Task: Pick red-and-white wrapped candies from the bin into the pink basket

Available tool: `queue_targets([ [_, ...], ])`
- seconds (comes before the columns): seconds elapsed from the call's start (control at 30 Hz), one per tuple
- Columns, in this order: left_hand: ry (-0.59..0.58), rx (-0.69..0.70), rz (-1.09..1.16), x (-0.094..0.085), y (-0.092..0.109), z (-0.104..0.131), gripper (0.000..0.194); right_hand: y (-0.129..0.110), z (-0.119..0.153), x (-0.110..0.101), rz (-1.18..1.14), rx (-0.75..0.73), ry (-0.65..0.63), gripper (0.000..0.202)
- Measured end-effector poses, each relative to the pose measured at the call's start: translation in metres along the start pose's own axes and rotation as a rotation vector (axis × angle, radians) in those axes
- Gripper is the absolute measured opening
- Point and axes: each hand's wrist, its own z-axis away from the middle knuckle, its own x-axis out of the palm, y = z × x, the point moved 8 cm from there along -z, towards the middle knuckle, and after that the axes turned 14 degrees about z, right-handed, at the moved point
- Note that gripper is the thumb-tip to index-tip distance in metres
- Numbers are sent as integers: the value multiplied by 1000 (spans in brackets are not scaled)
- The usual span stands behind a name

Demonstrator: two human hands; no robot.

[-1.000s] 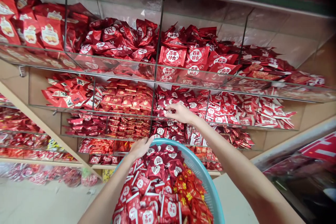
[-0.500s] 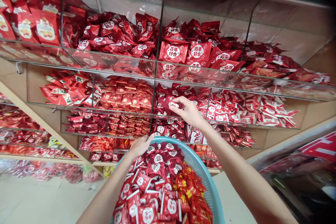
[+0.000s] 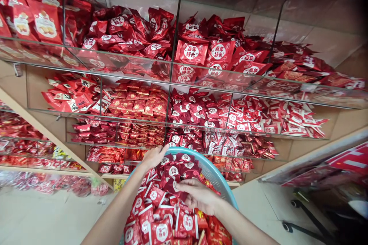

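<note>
taking the whole view as a dial, large red bags (image 3: 47, 25) with pictures of biscuits stood at ten o'clock, and below them, nearer nine, small red packets (image 3: 74, 95) lay loose behind a clear shelf front. next to the right, low in the view, came the left hand (image 3: 155, 157), laid over the rim of a teal basket (image 3: 222, 180) at about the basket's own eleven o'clock; its fingertips were hidden, so how tightly they closed cannot be told. the basket sat at six o'clock, well filled: red-and-white packets (image 3: 161, 231) from its six to its nine, dark red packets (image 3: 174, 171) toward its twelve, and red-and-yellow packets (image 3: 216, 229) toward its four. the right hand (image 3: 201, 197) was over the heap, fingers bent, tips pointing to nine o'clock at one of the dark red packets; whether it pinched that packet or only touched it cannot be told. similar dark packets (image 3: 198, 111) filled a shelf bin near the centre of the dial. far right, at four o'clock, were black legs (image 3: 312, 222) on casters. the step in hand seemed to be adding packets to the basket; the next move called for loosening any pinch while the left hand steadied the rim.
</note>
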Motion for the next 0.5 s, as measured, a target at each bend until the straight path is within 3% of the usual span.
queue_targets([
  [0.17, -7, -17, 13, -1, 3, 2, 67, 9, -11, 13, -84, 89, -115, 25],
  [0.3, -9, -31, 27, -2, 2, 3, 68, 13, -22, 13, -203, 139, -56, 22],
  [0.5, -12, -4, 30, -1, 0, 1, 69, 9, -24, 11, -265, 89, 27, 20],
])
